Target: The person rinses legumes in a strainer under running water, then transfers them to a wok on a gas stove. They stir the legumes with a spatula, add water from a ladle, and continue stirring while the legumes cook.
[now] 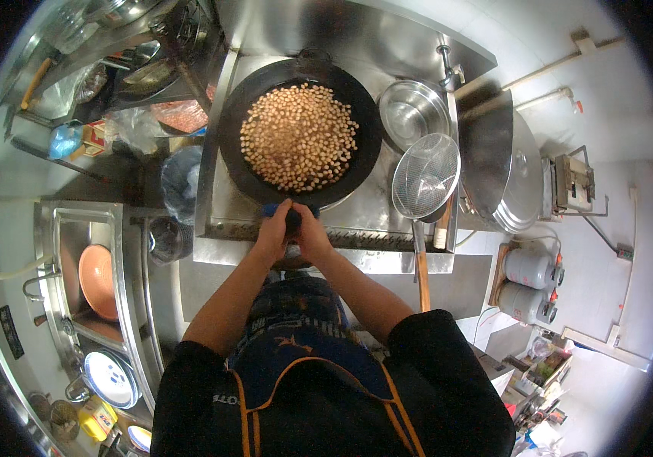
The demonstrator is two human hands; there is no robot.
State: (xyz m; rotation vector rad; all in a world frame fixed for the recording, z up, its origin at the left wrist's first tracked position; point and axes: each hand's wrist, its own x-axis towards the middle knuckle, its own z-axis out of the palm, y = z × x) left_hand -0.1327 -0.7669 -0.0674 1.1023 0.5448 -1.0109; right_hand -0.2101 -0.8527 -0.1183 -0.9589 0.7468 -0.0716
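Observation:
A large black wok (235, 165) sits on the steel stove (361, 214) in front of me. Peanuts (298, 137) lie spread over its bottom, pale tan and browner toward the middle. At the wok's near rim, my left hand (273, 233) and my right hand (311, 233) are close together, thumbs forward. Both grip a blue cloth (270, 210) there; the wok's near handle is not visible beneath it. To the right, a round wire-mesh skimmer (426, 174) with a wooden handle leans with its head near a steel basin (415, 114).
Right of the stove stands a big steel stockpot (483, 154), with gas cylinders (526, 268) beyond. A faucet (449, 71) projects behind the basin. On the left are a bag-lined bin (183, 183), a sink (121, 268) holding an orange bowl (97, 280), and a cluttered shelf (98, 57).

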